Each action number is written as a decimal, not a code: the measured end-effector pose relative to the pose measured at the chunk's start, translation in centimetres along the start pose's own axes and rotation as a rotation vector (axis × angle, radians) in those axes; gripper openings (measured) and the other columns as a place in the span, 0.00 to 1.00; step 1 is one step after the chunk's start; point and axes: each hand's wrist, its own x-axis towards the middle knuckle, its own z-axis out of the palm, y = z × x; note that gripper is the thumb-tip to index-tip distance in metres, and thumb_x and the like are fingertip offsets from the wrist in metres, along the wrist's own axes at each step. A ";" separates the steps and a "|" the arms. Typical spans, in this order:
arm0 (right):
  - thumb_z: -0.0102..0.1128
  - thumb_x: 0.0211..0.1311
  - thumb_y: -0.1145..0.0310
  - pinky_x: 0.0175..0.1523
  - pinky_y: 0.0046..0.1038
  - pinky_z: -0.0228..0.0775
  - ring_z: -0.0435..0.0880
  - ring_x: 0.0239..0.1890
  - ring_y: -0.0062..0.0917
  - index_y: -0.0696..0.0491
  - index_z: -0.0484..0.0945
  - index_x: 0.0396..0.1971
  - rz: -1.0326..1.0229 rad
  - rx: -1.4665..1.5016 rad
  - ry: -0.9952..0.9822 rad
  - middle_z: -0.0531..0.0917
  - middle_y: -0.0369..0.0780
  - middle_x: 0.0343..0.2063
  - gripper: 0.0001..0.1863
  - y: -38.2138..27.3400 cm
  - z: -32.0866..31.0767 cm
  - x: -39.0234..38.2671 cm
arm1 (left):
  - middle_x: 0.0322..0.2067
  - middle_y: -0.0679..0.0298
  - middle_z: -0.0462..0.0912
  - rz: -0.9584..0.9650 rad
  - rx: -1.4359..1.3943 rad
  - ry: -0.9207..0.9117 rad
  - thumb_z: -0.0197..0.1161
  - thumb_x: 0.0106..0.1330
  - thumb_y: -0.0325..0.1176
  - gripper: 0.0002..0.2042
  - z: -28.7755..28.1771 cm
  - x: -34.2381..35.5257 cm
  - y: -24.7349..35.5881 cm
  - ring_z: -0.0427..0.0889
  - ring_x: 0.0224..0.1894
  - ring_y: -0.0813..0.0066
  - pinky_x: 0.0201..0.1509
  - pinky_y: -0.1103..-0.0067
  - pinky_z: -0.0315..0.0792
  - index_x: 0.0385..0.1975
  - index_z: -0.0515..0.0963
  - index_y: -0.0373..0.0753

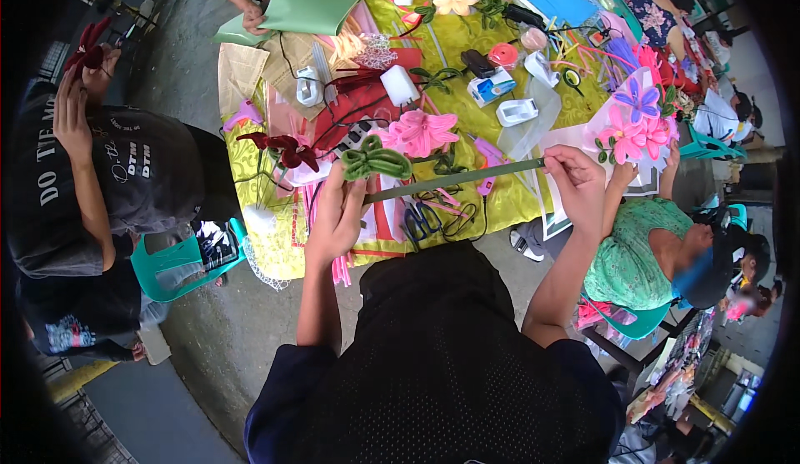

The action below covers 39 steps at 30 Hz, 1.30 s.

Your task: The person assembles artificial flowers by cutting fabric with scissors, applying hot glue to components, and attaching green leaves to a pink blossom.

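Note:
My left hand [335, 221] is closed near the table's front edge, with looped green pipe-cleaner leaves [375, 161] standing out above its fingers. A narrow dark green tape strip [462, 179] stretches nearly straight from this hand to my right hand [577, 182], which pinches its far end between thumb and fingers. Just beyond the leaves is a pink pipe-cleaner flower [423, 133]; whether it lies on the table or joins the held piece, I cannot tell. A dark red flower [287, 149] lies left of my left hand.
A yellow cloth [279, 247] covers the cluttered table. Dark blue scissors [421, 222], a pink-and-purple glue gun [486, 154] with a cord and white tape dispensers [517, 112] lie close by. At right, a person in green holds a flower bouquet [637, 122]; others stand at left.

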 end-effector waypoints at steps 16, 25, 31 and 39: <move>0.53 0.57 0.83 0.41 0.16 0.68 0.77 0.34 0.17 0.63 0.73 0.40 -0.002 -0.170 0.265 0.78 0.38 0.32 0.10 -2.3 -0.8 -2.1 | 0.24 0.69 0.65 -0.006 -0.321 0.077 0.40 0.68 0.29 0.09 -2.1 -0.6 -3.9 0.57 0.19 0.88 0.21 0.87 0.53 0.43 0.65 0.34; 0.53 0.57 0.81 0.41 0.18 0.72 0.78 0.34 0.17 0.63 0.75 0.39 0.112 0.150 -0.299 0.79 0.38 0.34 0.09 -3.6 6.9 -2.6 | 0.34 0.60 0.74 0.028 -0.437 -0.137 0.37 0.69 0.27 0.11 4.1 -1.0 -0.1 0.73 0.30 0.78 0.35 0.81 0.70 0.47 0.62 0.32; 0.50 0.59 0.82 0.44 0.20 0.72 0.78 0.39 0.18 0.64 0.74 0.42 0.165 0.436 -0.404 0.79 0.40 0.37 0.11 -3.3 9.5 -3.0 | 0.38 0.53 0.75 0.118 -0.406 -0.089 0.37 0.69 0.27 0.12 6.3 -1.7 0.2 0.77 0.37 0.69 0.44 0.73 0.73 0.48 0.61 0.27; 0.53 0.57 0.82 0.44 0.20 0.70 0.77 0.39 0.18 0.64 0.73 0.42 0.223 0.471 -0.374 0.78 0.40 0.37 0.12 -2.3 10.0 -3.3 | 0.40 0.57 0.73 0.083 -0.365 -0.076 0.40 0.68 0.25 0.09 6.2 -2.1 0.0 0.75 0.40 0.75 0.47 0.79 0.67 0.45 0.63 0.29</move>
